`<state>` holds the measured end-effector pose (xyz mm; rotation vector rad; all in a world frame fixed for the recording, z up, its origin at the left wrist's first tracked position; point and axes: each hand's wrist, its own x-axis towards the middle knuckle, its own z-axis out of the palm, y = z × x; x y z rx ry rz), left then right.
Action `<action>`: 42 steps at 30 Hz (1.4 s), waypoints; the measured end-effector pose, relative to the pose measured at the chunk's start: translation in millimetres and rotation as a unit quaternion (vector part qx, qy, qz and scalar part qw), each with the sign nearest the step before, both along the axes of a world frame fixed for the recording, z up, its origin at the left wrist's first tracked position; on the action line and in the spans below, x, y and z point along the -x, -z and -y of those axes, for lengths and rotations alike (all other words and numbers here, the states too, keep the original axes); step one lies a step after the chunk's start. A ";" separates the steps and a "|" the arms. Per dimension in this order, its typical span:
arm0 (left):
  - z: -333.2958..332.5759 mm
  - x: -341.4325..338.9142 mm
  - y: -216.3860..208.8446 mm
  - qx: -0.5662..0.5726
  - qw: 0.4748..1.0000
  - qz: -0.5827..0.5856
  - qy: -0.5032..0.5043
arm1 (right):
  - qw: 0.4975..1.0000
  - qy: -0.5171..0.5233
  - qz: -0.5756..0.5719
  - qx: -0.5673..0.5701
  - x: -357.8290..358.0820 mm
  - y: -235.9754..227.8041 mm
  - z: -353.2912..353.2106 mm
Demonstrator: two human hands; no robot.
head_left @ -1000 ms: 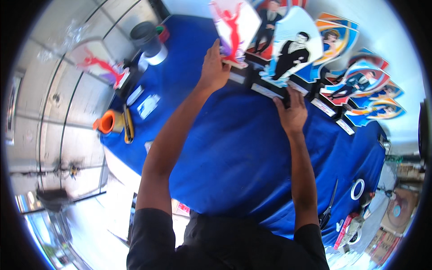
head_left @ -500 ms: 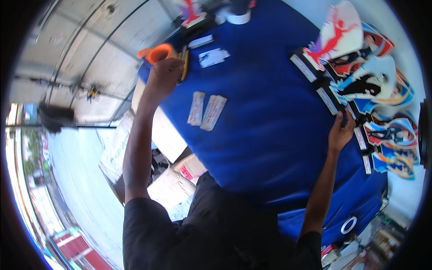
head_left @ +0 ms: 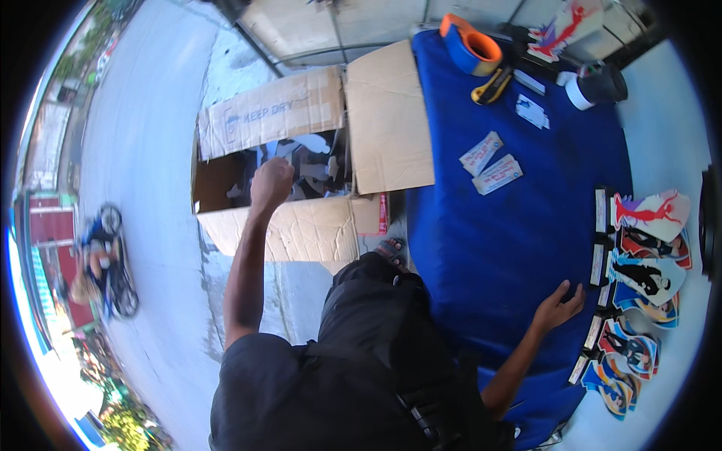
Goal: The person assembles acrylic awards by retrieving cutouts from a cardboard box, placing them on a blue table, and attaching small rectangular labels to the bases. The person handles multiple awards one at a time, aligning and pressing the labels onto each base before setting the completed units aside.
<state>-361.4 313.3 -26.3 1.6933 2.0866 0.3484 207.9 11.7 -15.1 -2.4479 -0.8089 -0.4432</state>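
My left hand [head_left: 272, 183] is over an open cardboard box [head_left: 278, 229], its fingers curled closed. What they hold, if anything, is hidden. Inside the box lie flat white and grey cut-out pieces [head_left: 312, 167], several of them overlapping. My right hand [head_left: 558, 307] is open with fingers apart, empty, above the blue-covered table [head_left: 481, 255]. Nearest to it, on the right, is a row of trophy-like figure plaques [head_left: 647, 274] on black bases with white labels.
On the table are two printed paper strips [head_left: 496, 174], white cards [head_left: 532, 111], a yellow cutter knife [head_left: 492, 86], an orange tape dispenser [head_left: 470, 49] and a black-and-white roll [head_left: 598, 86]. A person rides a motorbike [head_left: 109, 263] on the street at left.
My view has swung left, bringing the open box into sight. My left hand has moved from beside the orange dispenser to over the box. My right hand has come away from the plaques.
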 end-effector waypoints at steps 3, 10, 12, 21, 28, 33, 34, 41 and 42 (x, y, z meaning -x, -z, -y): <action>44.1 33.8 8.3 -0.003 1.000 0.024 -0.015 | 0.992 -0.099 0.055 -0.051 26.9 -3.8 -10.8; 114.8 102.4 19.3 -0.033 0.995 0.070 -0.062 | 0.900 -0.398 -0.015 -0.177 135.8 -6.8 -81.5; 120.6 115.2 29.2 -0.061 0.991 0.102 -0.059 | 0.839 -0.502 -0.147 -0.149 180.0 -13.7 -109.8; 108.9 129.1 93.0 -0.027 0.911 0.389 -0.133 | 0.738 -0.596 -0.301 0.101 374.8 19.1 -264.4; 79.7 160.9 95.4 0.089 0.789 0.560 -0.237 | 0.628 -0.498 -0.202 0.563 436.9 173.6 -361.4; 78.5 163.1 100.2 0.110 0.750 0.600 -0.256 | 0.598 -0.495 -0.122 0.619 462.1 233.7 -379.2; 79.0 162.7 102.5 0.115 0.751 0.596 -0.260 | 0.550 -0.487 -0.110 0.669 472.6 232.0 -382.6; 77.7 160.9 101.6 0.137 0.725 0.610 -0.288 | 0.665 -0.533 -0.206 0.481 581.8 213.6 -389.6; 76.8 161.4 99.9 0.136 0.725 0.612 -0.284 | 0.725 -0.544 -0.184 0.380 598.2 226.7 -395.4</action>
